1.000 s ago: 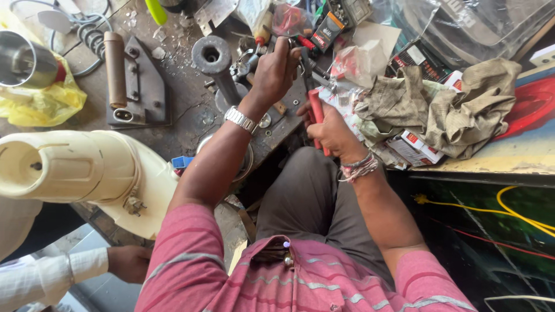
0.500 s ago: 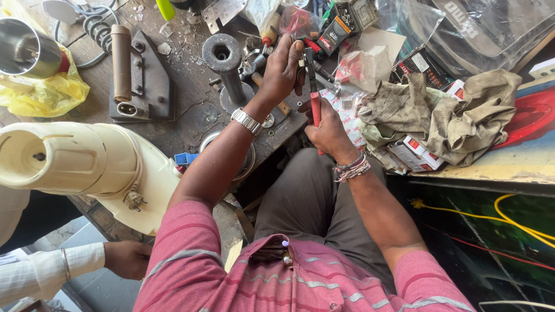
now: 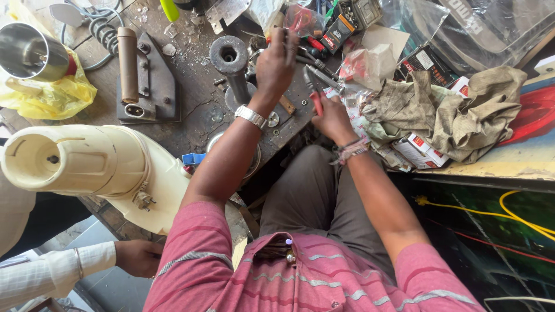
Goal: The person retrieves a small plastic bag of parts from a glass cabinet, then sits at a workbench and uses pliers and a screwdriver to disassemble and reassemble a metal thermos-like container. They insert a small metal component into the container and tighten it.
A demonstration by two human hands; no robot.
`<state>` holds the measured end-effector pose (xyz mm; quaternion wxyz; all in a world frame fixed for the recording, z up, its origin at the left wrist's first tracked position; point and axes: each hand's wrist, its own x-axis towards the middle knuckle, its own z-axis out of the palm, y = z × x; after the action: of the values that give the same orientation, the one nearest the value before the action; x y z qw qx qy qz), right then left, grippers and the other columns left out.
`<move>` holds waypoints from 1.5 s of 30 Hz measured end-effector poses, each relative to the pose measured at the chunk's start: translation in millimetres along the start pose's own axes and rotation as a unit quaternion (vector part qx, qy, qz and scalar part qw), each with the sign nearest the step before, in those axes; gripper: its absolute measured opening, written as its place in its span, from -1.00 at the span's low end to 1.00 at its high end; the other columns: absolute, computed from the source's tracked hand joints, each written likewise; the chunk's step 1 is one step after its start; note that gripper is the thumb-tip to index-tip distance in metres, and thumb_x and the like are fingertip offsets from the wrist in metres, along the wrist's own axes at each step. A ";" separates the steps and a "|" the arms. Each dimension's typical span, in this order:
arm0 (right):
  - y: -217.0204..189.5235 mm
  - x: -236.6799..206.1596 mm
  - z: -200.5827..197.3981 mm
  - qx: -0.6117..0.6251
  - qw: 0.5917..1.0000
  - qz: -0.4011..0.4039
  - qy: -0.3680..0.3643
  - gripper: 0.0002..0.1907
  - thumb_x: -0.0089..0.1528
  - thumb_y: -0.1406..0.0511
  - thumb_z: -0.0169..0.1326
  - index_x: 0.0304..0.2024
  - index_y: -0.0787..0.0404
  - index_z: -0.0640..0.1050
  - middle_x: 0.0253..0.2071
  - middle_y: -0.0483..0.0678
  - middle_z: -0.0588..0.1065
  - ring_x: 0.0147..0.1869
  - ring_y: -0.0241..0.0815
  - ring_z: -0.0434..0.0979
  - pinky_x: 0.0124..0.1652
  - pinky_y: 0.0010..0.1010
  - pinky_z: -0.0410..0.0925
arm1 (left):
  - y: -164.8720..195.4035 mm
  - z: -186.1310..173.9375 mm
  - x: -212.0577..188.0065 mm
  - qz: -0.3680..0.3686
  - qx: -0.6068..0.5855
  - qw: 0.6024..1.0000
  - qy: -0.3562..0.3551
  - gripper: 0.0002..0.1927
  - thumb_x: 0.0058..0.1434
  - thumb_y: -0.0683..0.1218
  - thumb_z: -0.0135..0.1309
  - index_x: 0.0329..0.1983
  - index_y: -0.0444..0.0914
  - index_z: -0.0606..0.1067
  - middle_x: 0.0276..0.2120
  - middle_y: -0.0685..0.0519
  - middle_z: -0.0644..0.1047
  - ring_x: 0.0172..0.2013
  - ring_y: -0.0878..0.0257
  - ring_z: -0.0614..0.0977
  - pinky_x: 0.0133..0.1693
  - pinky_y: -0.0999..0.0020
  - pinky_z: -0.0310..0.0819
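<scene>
Hands meet over a crowded repair desk (image 3: 191, 124). The right hand (image 3: 332, 118) grips red-handled pliers (image 3: 315, 92), fingers wrapped round the handles so the metal nose points up and away from the body. The left hand (image 3: 276, 60), a metal watch (image 3: 250, 117) on its wrist, reaches further out with its fingers curled down into a heap of small tools; whether it has closed on anything cannot be told. Just left of that hand a dark metal cylinder (image 3: 231, 63) stands upright on a round base, near enough to work on. Further left an iron soleplate (image 3: 147, 81) lies flat, bare of its cover. A crumpled cloth (image 3: 457, 112) sits at the right, beside small cartons. A cream appliance housing (image 3: 87, 164) lies on its side at the near left edge. The wooden top is scarred and strewn with chips. At the lower left, another person's hand (image 3: 139, 257) in a white sleeve rests by the desk.
</scene>
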<state>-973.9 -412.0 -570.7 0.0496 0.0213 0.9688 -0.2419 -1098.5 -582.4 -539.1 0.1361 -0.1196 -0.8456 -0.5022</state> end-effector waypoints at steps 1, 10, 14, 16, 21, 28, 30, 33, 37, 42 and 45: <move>-0.5 5.9 6.6 -0.028 0.999 -0.018 0.025 -0.66 0.10 0.33 0.24 -0.06 0.21 0.58 -0.11 0.16 0.45 -0.01 0.16 0.51 0.04 -0.10 0.42 | 2.2 -0.2 -3.2 0.017 0.014 1.000 0.006 -0.73 0.45 0.15 -0.06 -0.10 -0.13 0.38 -0.52 0.09 0.62 -0.54 0.13 0.67 -0.52 0.08 0.45; -17.2 16.0 -6.8 0.055 0.967 -0.152 0.195 -0.60 0.07 0.34 0.31 -0.03 0.16 0.60 0.01 0.07 0.49 0.04 0.08 0.56 -0.02 -0.19 0.47 | 15.7 -13.6 -8.8 0.132 0.096 0.987 0.011 -0.78 0.28 0.04 0.20 -0.17 -0.14 0.46 -0.31 0.01 0.55 -0.33 -0.04 0.64 -0.33 0.04 0.50; -13.0 13.2 -40.4 0.217 0.955 -0.118 0.163 -0.66 0.24 0.42 0.22 0.08 0.25 0.56 -0.02 0.02 0.55 -0.09 -0.18 0.63 -0.11 -0.40 0.50 | 21.0 -15.1 -14.2 0.180 0.026 0.982 -0.046 -0.72 0.18 -0.03 0.29 -0.12 -0.20 0.51 -0.30 -0.02 0.57 -0.33 -0.03 0.64 -0.33 0.06 0.51; -11.1 14.8 -53.4 0.232 0.949 -0.144 0.158 -0.69 0.26 0.43 0.22 0.07 0.28 0.57 -0.07 0.01 0.59 -0.10 -0.21 0.64 -0.10 -0.41 0.48 | 24.4 -16.2 -16.3 0.197 -0.029 0.978 -0.068 -0.75 0.20 -0.08 0.32 -0.11 -0.21 0.54 -0.29 -0.03 0.58 -0.33 0.00 0.66 -0.30 0.10 0.53; -9.8 29.7 -71.1 0.231 0.957 -0.140 0.105 -0.76 0.27 0.41 0.20 0.00 0.27 0.64 -0.12 -0.01 0.62 -0.08 -0.27 0.68 -0.07 -0.43 0.50 | 29.7 -17.1 -13.4 0.201 -0.101 0.970 -0.091 -0.73 0.16 -0.12 0.34 -0.12 -0.27 0.55 -0.27 -0.04 0.61 -0.32 0.08 0.70 -0.27 0.24 0.58; -10.8 58.0 -68.1 0.289 0.944 -0.089 0.134 -0.74 0.22 0.37 0.31 -0.12 0.30 0.51 -0.19 -0.04 0.61 -0.12 -0.30 0.63 -0.09 -0.46 0.50 | 24.6 -17.4 -3.5 0.156 -0.111 0.979 -0.075 -0.74 0.15 -0.14 0.35 -0.13 -0.28 0.57 -0.28 -0.05 0.63 -0.37 0.16 0.70 -0.30 0.29 0.59; -10.4 68.1 -66.0 0.375 0.913 -0.097 0.125 -0.73 0.23 0.42 0.27 -0.10 0.28 0.45 -0.19 -0.07 0.59 -0.10 -0.33 0.61 -0.07 -0.50 0.52 | 23.8 -18.6 -2.6 0.145 -0.110 0.980 -0.080 -0.74 0.15 -0.14 0.34 -0.13 -0.29 0.57 -0.30 -0.05 0.63 -0.39 0.17 0.70 -0.31 0.30 0.59; -12.2 86.7 -62.6 0.522 0.842 -0.139 0.009 -0.88 0.30 0.49 0.21 -0.12 0.30 0.56 -0.09 -0.14 0.57 -0.05 -0.37 0.59 0.00 -0.51 0.53 | 20.5 -19.3 -0.8 0.171 -0.104 0.978 -0.067 -0.75 0.18 -0.14 0.33 -0.11 -0.28 0.58 -0.28 -0.03 0.63 -0.35 0.21 0.69 -0.28 0.32 0.59; -19.5 104.1 -54.1 0.653 0.755 -0.044 -0.043 -0.88 0.30 0.50 0.21 -0.11 0.32 0.59 -0.16 -0.03 0.60 -0.14 -0.27 0.62 -0.11 -0.47 0.53 | 7.8 -16.1 3.2 -0.002 -0.189 0.981 -0.038 -0.64 0.24 -0.09 0.33 0.04 -0.29 0.53 -0.37 0.03 0.65 -0.38 0.33 0.64 -0.31 0.37 0.56; -28.9 105.2 -36.2 0.793 0.594 0.025 -0.132 -0.83 0.32 0.41 0.15 -0.02 0.27 0.58 -0.12 -0.08 0.60 -0.14 -0.28 0.61 -0.15 -0.48 0.52 | -6.3 -12.2 14.2 -0.074 -0.468 0.875 -0.096 -0.69 0.41 -0.18 0.09 0.20 -0.31 0.47 -0.06 0.04 0.59 -0.16 0.33 0.62 -0.14 0.40 0.63; -27.3 103.9 -30.0 0.825 0.541 0.046 -0.159 -0.82 0.34 0.40 0.11 0.00 0.25 0.55 -0.15 -0.07 0.59 -0.12 -0.26 0.62 -0.12 -0.45 0.53 | -5.7 -17.9 14.1 -0.043 -0.442 0.882 -0.157 -0.64 0.36 -0.29 0.06 0.22 -0.30 0.47 0.04 0.02 0.60 0.02 0.30 0.61 0.03 0.40 0.59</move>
<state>-1081.5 -420.2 -542.7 0.1740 0.0581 0.3156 -0.9310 -1111.6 -599.9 -530.5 -0.0871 -0.2077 -0.5503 -0.8040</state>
